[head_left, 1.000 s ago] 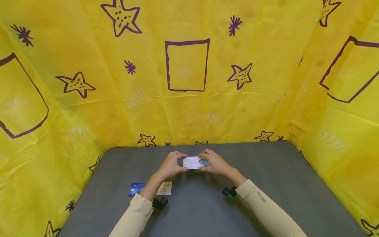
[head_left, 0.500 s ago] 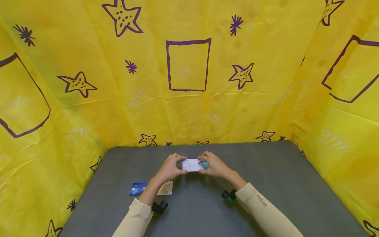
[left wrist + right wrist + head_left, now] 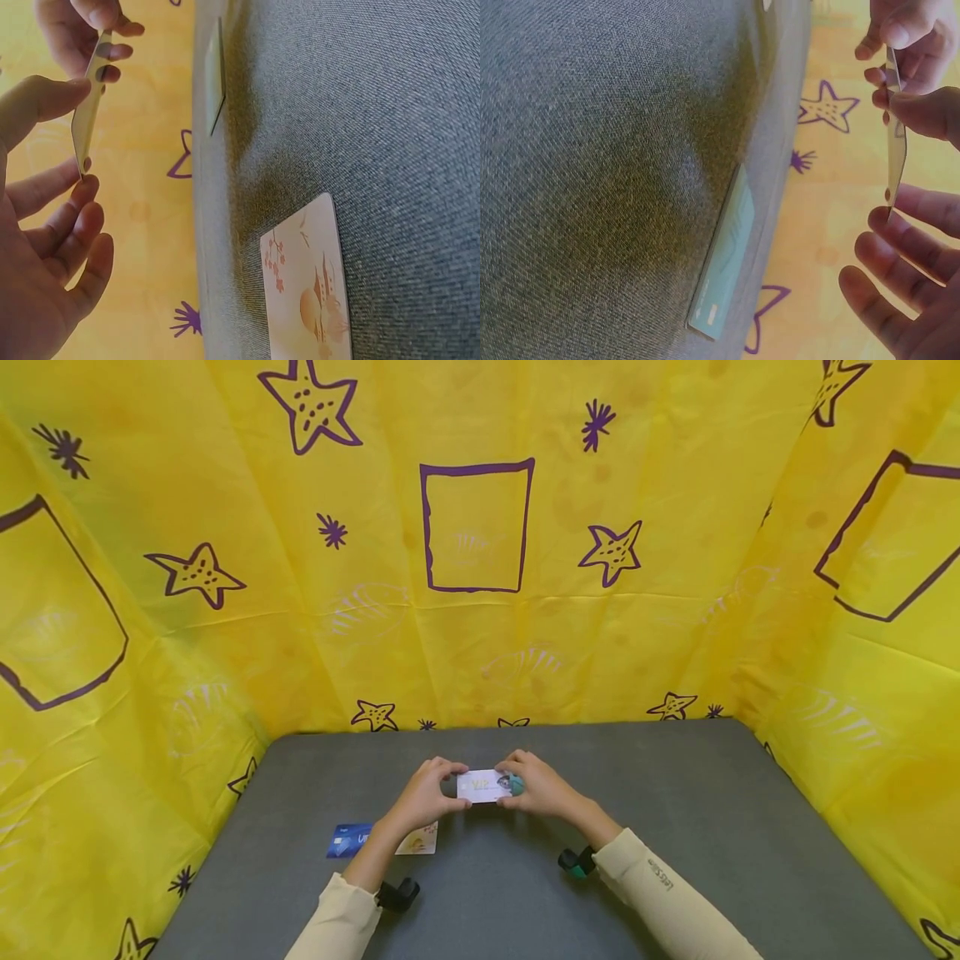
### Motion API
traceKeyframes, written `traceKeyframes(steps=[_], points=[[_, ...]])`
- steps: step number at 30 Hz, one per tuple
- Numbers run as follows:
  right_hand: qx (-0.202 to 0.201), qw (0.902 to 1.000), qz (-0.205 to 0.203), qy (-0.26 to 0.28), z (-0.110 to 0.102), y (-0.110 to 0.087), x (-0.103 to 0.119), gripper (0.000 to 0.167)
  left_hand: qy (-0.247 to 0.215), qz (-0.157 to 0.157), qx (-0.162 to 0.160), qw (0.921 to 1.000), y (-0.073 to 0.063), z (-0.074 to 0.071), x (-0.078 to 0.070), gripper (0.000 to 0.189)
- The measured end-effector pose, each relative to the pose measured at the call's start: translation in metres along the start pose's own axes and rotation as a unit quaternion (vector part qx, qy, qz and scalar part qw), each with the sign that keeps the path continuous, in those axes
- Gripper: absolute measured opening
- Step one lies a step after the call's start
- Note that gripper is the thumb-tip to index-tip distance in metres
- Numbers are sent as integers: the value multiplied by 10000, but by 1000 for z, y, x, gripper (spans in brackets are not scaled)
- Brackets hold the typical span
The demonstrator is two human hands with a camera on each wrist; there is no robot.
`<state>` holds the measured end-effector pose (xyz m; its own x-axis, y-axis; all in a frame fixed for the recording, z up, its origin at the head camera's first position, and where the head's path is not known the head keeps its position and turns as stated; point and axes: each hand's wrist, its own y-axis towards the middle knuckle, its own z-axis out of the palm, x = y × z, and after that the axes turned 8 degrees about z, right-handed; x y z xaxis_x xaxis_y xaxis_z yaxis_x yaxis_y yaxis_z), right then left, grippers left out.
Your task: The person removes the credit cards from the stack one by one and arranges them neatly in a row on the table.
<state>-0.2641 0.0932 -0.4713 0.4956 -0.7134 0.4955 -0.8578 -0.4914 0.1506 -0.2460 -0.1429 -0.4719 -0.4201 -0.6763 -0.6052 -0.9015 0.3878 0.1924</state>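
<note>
A white card with gold "VIP" lettering is held above the table between both hands. My left hand pinches its left end between thumb and fingers, and my right hand pinches its right end. The wrist views show the card nearly edge-on, clear of the cloth. A teal card lies flat on the table below the hands; the head view shows only a bit of it beside the right fingers. Left of the hands lie a blue card and a cream card with a sunset print, partly hidden by my left forearm.
Dark grey cloth covers the table. Yellow curtains with purple starfish drawings rise behind it and on both sides. Each wrist wears a black camera mount, such as the left mount.
Both hands have brought the white card slightly nearer the person and a little to the left. The blue and cream cards have stayed in place.
</note>
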Motion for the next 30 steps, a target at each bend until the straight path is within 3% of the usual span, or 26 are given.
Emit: traceKeyframes(steps=[17,30], points=[[1,9994,-331,43,10,-3,0,46,-91,-68,154,9998,-8,3,7,49],[390,9990,190,-55,20,-1,4,48,-94,-82,320,9994,-14,5,15,48]])
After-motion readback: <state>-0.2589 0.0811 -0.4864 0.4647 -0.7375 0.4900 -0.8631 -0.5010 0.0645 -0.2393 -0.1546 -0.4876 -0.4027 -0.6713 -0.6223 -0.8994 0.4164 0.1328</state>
